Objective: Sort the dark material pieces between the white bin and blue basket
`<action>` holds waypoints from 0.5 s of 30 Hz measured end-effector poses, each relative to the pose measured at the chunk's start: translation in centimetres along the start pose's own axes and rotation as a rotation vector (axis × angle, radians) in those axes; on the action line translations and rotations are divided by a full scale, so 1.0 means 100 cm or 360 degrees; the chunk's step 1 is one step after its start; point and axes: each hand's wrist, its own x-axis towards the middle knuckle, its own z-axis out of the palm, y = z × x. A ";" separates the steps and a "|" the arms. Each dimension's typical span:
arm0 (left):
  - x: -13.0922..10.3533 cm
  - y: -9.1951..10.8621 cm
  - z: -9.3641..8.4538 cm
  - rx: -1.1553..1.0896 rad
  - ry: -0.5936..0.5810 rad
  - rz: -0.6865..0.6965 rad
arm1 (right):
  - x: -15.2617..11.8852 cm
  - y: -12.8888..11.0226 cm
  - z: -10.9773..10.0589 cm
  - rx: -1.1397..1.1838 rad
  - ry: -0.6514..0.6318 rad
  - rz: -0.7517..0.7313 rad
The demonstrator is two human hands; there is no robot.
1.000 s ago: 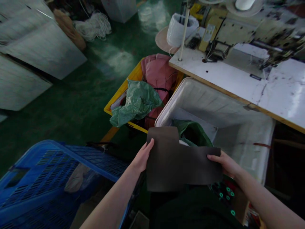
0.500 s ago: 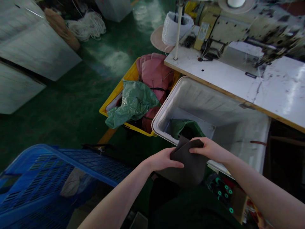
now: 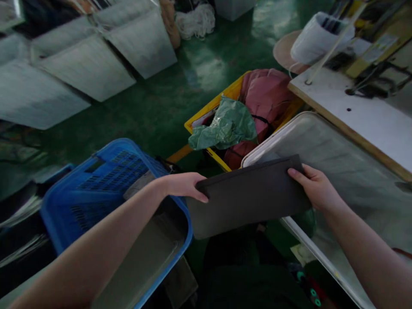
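Note:
A dark grey rectangular fabric piece (image 3: pixel 249 197) is stretched out between my two hands. My left hand (image 3: pixel 188 185) pinches its left end, thumb on the near face. At the other end my right hand (image 3: pixel 313 184) grips the upper right corner, thumb in front. The piece hangs over the near rim of a large white tub (image 3: pixel 347 159), hiding part of it. Close by my left forearm is a blue plastic basket (image 3: pixel 111 171), with greyish flat material (image 3: pixel 144 253) inside.
A yellow crate (image 3: pixel 206 109) holds pink fabric (image 3: pixel 267 98) and a crumpled green plastic bag (image 3: pixel 227 124). The white sewing table (image 3: pixel 370 98) juts in at the right. Several pale bins (image 3: pixel 86 64) line the far left; green floor (image 3: pixel 144 107) lies between.
The fabric piece was folded and bunched between close hands; now it is spread flat with my hands apart. My view has turned left, bringing more of the blue basket into sight.

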 end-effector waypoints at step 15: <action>-0.266 -0.328 -0.005 -0.1318 0.2179 -0.0369 | 0.083 0.004 0.489 -0.1394 -0.1031 -0.0933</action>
